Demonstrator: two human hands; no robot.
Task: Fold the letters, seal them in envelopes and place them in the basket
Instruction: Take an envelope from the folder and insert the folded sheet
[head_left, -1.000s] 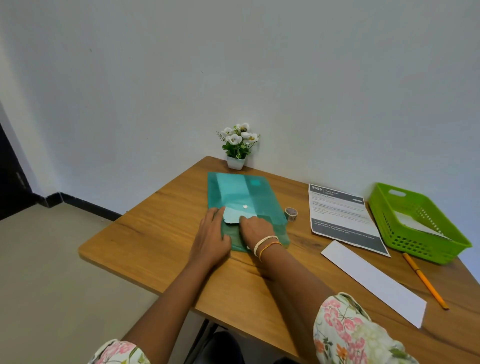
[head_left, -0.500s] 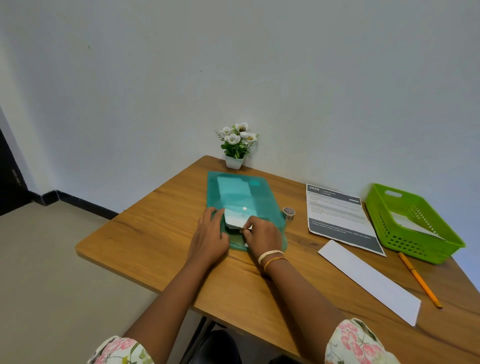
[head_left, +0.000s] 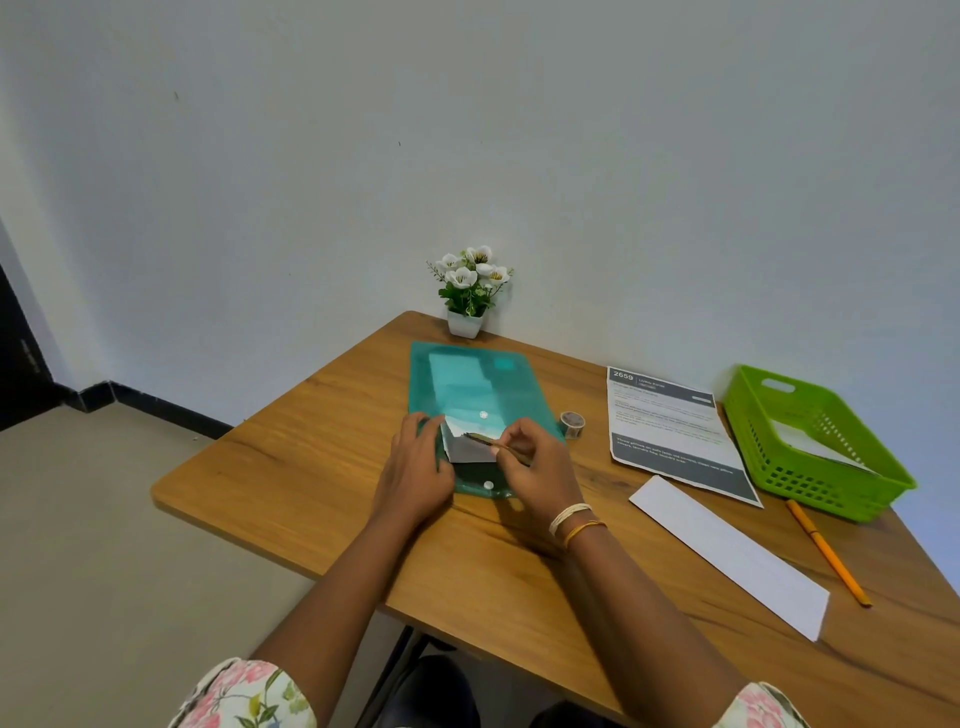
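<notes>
A teal plastic folder (head_left: 467, 384) lies on the wooden table (head_left: 311, 467), its snap flap open toward me. A white sheet (head_left: 467, 451) shows at its mouth. My left hand (head_left: 415, 467) rests flat on the folder's left edge. My right hand (head_left: 535, 467) pinches a thin raised edge of the folder just over that sheet. A printed letter (head_left: 670, 421) lies to the right, with a long white envelope (head_left: 727, 556) in front of it. The green basket (head_left: 852, 483) at far right holds white paper (head_left: 810, 447).
A small tape roll (head_left: 573, 423) stands between folder and letter. An orange pencil (head_left: 826, 551) lies in front of the basket. A potted white flower (head_left: 470, 291) stands at the back against the wall. The table's left edge drops to the floor.
The folder's flap, closed a second ago, now lies open toward me. My right hand has shifted right and lifted an edge, uncovering the white sheet. My left hand stays in place.
</notes>
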